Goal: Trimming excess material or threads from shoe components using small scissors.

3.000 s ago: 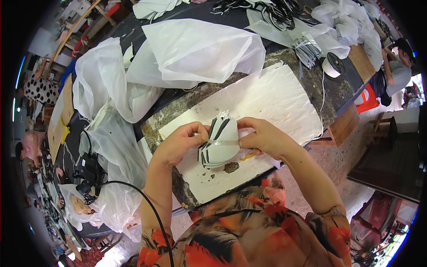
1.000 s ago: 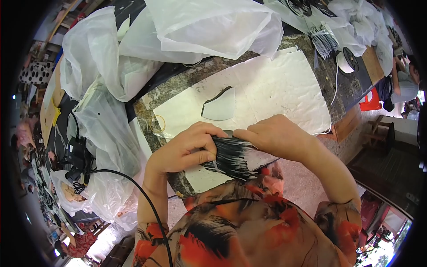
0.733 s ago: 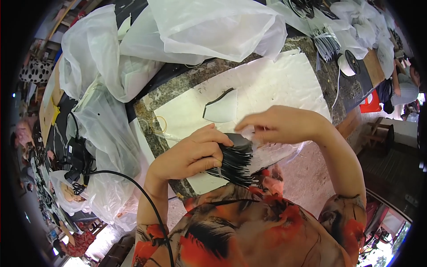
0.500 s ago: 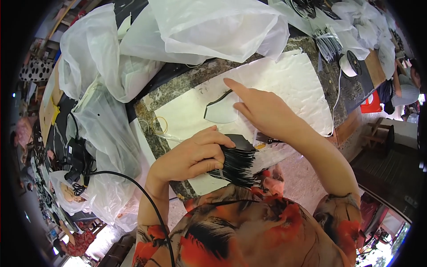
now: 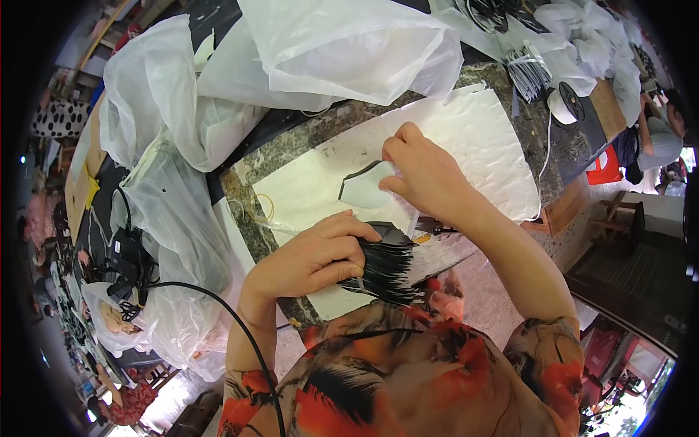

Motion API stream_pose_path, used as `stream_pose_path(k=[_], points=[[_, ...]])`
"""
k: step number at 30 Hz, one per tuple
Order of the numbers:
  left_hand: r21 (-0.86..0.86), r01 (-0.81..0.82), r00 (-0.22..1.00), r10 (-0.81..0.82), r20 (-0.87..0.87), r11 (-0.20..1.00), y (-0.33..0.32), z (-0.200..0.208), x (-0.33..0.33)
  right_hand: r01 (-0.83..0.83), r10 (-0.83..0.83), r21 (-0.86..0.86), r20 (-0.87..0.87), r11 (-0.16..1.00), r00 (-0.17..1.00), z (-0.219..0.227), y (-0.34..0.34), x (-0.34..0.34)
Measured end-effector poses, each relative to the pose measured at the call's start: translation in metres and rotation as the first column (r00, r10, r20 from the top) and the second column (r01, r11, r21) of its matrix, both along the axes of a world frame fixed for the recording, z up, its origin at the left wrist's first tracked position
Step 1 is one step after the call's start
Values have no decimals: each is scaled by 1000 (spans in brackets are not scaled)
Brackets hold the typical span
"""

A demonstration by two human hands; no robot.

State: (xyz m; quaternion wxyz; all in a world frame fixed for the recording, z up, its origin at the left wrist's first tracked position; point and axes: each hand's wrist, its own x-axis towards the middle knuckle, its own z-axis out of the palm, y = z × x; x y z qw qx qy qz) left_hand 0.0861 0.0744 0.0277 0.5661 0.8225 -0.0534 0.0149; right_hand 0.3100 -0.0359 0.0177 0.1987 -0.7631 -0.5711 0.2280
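Hands (image 5: 307, 255) at dark stack (image 5: 388, 264), black-edged pale piece (image 5: 364, 188)

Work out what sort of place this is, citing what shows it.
Probably a workshop for handwork: the left hand grips a bundle of thin pieces, and a spool and plastic bags share the table.

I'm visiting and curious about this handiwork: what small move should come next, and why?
Perhaps pinch and lift the loose pale piece with the right hand: that hand is at the piece's right edge, while the left hand holds the dark bundle.
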Motion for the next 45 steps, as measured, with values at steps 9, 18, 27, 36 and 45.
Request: stream_pose_path(k=[9, 18, 27, 36, 45], points=[[-2, -11, 1000, 11, 10, 1000, -3, -3, -1, -86, 115, 124, -254, 989, 960, 23, -14, -7], [-55, -55, 992, 48, -115, 997, -7, 4, -6, -283, 278, 27, -293, 959, 915, 36, -40, -9], [135, -125, 989, 134, -67, 983, -13, 10, -8, -340, 330, 22, -301, 940, 895, 34, -39, -6], [151, -16, 992, 35, -122, 988, -7, 10, -5, -387, 299, -98, -473, 917, 829, 47, -34, 12], [101, 23, 998, -17, -60, 995, -5, 4, -5, -537, 433, -349, -336, 768, 837, 40, -40, 36]])
